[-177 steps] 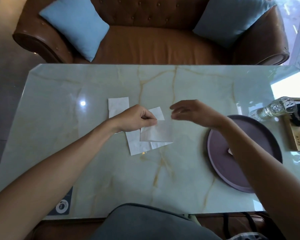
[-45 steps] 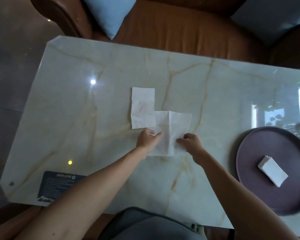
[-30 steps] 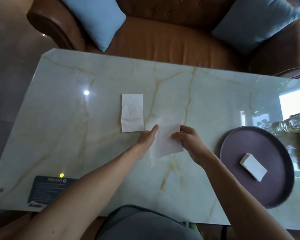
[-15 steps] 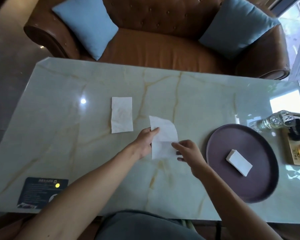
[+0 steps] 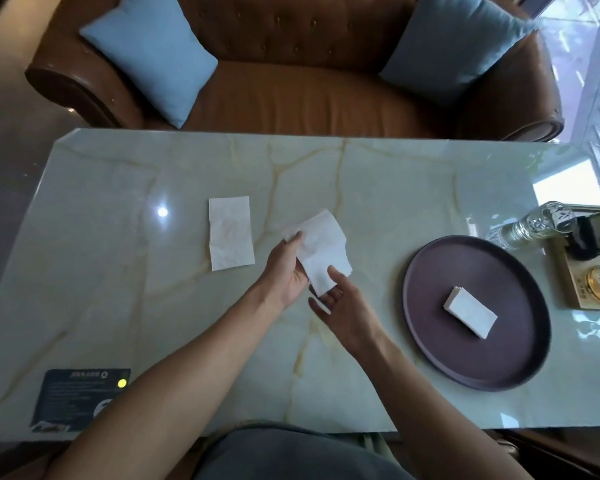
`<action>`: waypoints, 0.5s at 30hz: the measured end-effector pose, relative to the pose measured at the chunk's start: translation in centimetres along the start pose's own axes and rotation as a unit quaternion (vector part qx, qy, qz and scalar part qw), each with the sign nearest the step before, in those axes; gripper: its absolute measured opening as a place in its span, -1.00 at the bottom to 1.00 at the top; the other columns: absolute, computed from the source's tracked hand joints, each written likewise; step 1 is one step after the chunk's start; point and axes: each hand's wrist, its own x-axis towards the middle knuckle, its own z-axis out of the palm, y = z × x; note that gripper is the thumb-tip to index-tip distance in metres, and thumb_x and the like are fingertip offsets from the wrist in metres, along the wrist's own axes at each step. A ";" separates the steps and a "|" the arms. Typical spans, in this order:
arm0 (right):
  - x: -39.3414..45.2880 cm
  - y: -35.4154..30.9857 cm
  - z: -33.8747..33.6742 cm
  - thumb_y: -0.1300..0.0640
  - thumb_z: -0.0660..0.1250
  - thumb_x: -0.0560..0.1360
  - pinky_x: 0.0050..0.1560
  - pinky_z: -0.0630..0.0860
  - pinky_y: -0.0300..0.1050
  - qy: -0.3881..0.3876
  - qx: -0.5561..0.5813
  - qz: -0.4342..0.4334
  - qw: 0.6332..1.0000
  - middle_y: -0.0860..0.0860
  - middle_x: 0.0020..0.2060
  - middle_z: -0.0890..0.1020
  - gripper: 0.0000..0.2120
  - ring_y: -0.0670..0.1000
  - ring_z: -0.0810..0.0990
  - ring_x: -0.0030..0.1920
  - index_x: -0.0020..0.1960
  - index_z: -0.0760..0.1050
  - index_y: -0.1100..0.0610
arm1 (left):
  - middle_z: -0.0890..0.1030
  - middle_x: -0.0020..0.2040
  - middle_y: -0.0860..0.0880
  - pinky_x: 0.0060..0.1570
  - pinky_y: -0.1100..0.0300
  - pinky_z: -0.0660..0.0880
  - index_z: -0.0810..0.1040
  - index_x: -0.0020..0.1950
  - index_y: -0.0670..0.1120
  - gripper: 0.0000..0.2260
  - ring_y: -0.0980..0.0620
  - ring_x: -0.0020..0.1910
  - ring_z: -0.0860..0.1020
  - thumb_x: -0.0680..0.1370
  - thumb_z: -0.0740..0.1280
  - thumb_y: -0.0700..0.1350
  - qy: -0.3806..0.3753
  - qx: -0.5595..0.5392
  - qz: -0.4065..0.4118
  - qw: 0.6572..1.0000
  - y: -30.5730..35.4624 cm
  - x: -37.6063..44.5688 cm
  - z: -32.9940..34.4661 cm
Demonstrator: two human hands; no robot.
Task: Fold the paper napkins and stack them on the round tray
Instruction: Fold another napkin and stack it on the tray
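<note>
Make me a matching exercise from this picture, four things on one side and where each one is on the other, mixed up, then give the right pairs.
Things:
1. folded napkin
2. flat napkin
3. napkin being folded
4. glass bottle

Places:
A. held in both hands
B. on the round tray
C. lying alone on the marble table
D. beyond the tray, at the table's right end

Pairs: 1-B, 2-C, 3-A, 4-D

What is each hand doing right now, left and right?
Left hand: grips the napkin along its left edge.
Right hand: pinches the same napkin's lower corner, thumb on top.
</note>
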 end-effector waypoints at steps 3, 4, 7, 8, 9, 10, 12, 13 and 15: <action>0.3 -1.0 0.1 0.19 0.38 0.59 -0.05 0.62 -0.08 0.048 -0.019 -0.035 0.998 0.03 -0.23 0.65 -0.92 -0.04 0.67 -0.32 0.06 0.62 0.16 | 0.70 0.14 -0.14 0.13 0.05 0.61 0.53 0.32 -0.18 -0.77 -0.03 0.07 0.68 0.71 0.20 -0.17 -0.002 0.015 0.030 0.999 1.2 0.3 -0.5; 0.3 -1.3 -0.1 0.22 0.39 0.58 -0.07 0.62 -0.08 0.053 -0.055 -0.052 0.996 0.03 -0.22 0.67 -0.92 -0.02 0.67 -0.30 0.06 0.63 0.16 | 0.72 0.11 -0.12 0.09 0.07 0.63 0.56 0.28 -0.17 -0.79 -0.01 0.05 0.70 0.70 0.23 -0.16 0.004 0.016 0.035 0.999 1.6 0.4 -0.8; 0.1 -2.0 -0.9 0.25 0.39 0.57 -0.19 0.63 -0.16 0.076 -0.158 -0.126 0.976 0.01 -0.17 0.74 -0.89 -0.02 0.70 -0.24 0.04 0.67 0.12 | 0.73 0.11 -0.12 0.08 0.07 0.65 0.60 0.22 -0.17 -0.83 -0.04 0.06 0.70 0.67 0.30 -0.17 0.027 0.035 0.051 0.998 2.8 0.8 -1.7; 0.0 -2.4 -1.1 0.27 0.39 0.56 -0.18 0.64 -0.16 0.083 -0.179 -0.152 0.969 -0.01 -0.15 0.76 -0.87 -0.02 0.72 -0.20 0.05 0.67 0.12 | 0.74 0.06 -0.11 0.03 0.08 0.66 0.61 0.19 -0.17 -0.85 -0.04 0.03 0.70 0.67 0.30 -0.18 0.044 0.046 0.058 0.996 3.1 0.9 -2.1; -0.2 -2.9 -1.3 0.29 0.39 0.56 -0.16 0.65 -0.15 0.085 -0.195 -0.175 0.961 -0.03 -0.13 0.78 -0.85 -0.03 0.73 -0.15 0.06 0.68 0.11 | 0.74 -0.01 -0.10 -0.05 0.11 0.68 0.61 0.15 -0.17 -0.87 -0.04 -0.02 0.71 0.66 0.31 -0.20 0.064 0.057 0.065 0.994 3.5 1.0 -2.6; -0.2 -3.5 -1.5 0.30 0.39 0.56 -0.12 0.66 -0.13 0.085 -0.215 -0.195 0.953 -0.03 -0.10 0.78 -0.84 -0.03 0.74 -0.11 0.06 0.68 0.10 | 0.74 -0.05 -0.09 -0.12 0.14 0.68 0.61 0.14 -0.20 -0.88 -0.03 -0.06 0.70 0.65 0.31 -0.23 0.082 0.066 0.073 0.992 3.8 1.1 -3.2; -0.3 -4.7 -1.7 0.29 0.39 0.56 -0.04 0.63 -0.06 0.086 -0.274 -0.232 0.929 -0.05 -0.10 0.78 -0.83 -0.04 0.72 -0.08 0.03 0.69 0.08 | 0.71 -0.01 -0.13 -0.17 0.18 0.66 0.59 0.21 -0.23 -0.84 -0.05 -0.07 0.69 0.64 0.32 -0.27 0.101 0.092 0.084 0.987 4.4 1.0 -4.6; -0.4 -5.5 -1.7 0.29 0.39 0.56 -0.02 0.61 -0.05 0.088 -0.316 -0.251 0.911 -0.06 -0.11 0.77 -0.84 -0.05 0.69 -0.08 0.00 0.68 0.07 | 0.69 0.06 -0.17 -0.15 0.18 0.65 0.57 0.23 -0.22 -0.82 -0.06 -0.06 0.68 0.63 0.33 -0.29 0.108 0.118 0.086 0.983 4.6 0.8 -5.5; -0.4 -7.3 -1.6 0.28 0.37 0.55 -0.05 0.57 -0.04 0.079 -0.429 -0.278 0.856 0.00 -0.11 0.75 -0.86 -0.05 0.65 -0.11 0.01 0.66 0.09 | 0.66 0.20 -0.22 -0.08 0.18 0.64 0.54 0.25 -0.20 -0.79 -0.07 -0.04 0.68 0.62 0.36 -0.27 0.116 0.214 0.096 0.965 5.0 0.5 -6.6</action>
